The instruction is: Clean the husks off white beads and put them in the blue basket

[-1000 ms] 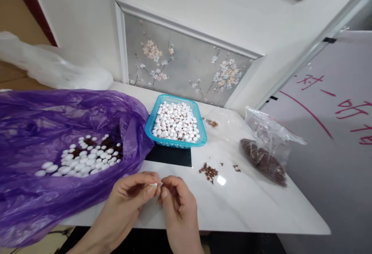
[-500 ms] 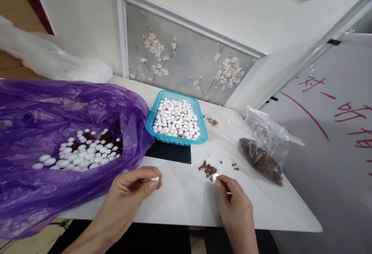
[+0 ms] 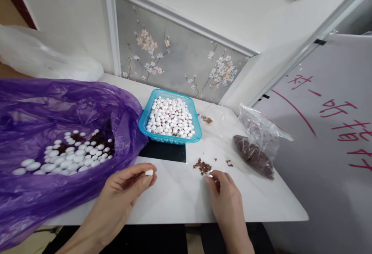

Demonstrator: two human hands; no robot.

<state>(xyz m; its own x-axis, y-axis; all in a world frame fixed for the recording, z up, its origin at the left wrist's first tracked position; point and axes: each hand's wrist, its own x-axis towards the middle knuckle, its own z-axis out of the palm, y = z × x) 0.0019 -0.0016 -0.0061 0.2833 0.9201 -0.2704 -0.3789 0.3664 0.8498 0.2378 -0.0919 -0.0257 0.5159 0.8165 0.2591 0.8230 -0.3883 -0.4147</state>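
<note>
My left hand (image 3: 124, 188) is held above the near part of the white table, thumb and fingers pinched round a small white shell piece (image 3: 149, 172). My right hand (image 3: 227, 196) is beside a little heap of dried cloves (image 3: 202, 166). Its thumb and forefinger close on another small white piece (image 3: 209, 175), mostly hidden by the fingertips. A blue basket (image 3: 141, 127) behind the hands is filled with white balls (image 3: 170, 116), brown bits showing among them. To the left, a purple plastic bag (image 3: 72, 103) holds more white, egg-like pieces (image 3: 68, 161) and dark brown bits.
A clear zip bag of brown cloves (image 3: 252, 155) lies at the right, near a whiteboard (image 3: 325, 176) with red writing. A small clear bag (image 3: 207, 119) is behind it. A black flat patch (image 3: 164, 151) lies below the basket. Stray cloves (image 3: 229, 163) are scattered near the heap.
The whole view has shifted a little, so things appear further left. The white piece in my left hand shows more; the one in my right hand is more covered and nearer the cloves.
</note>
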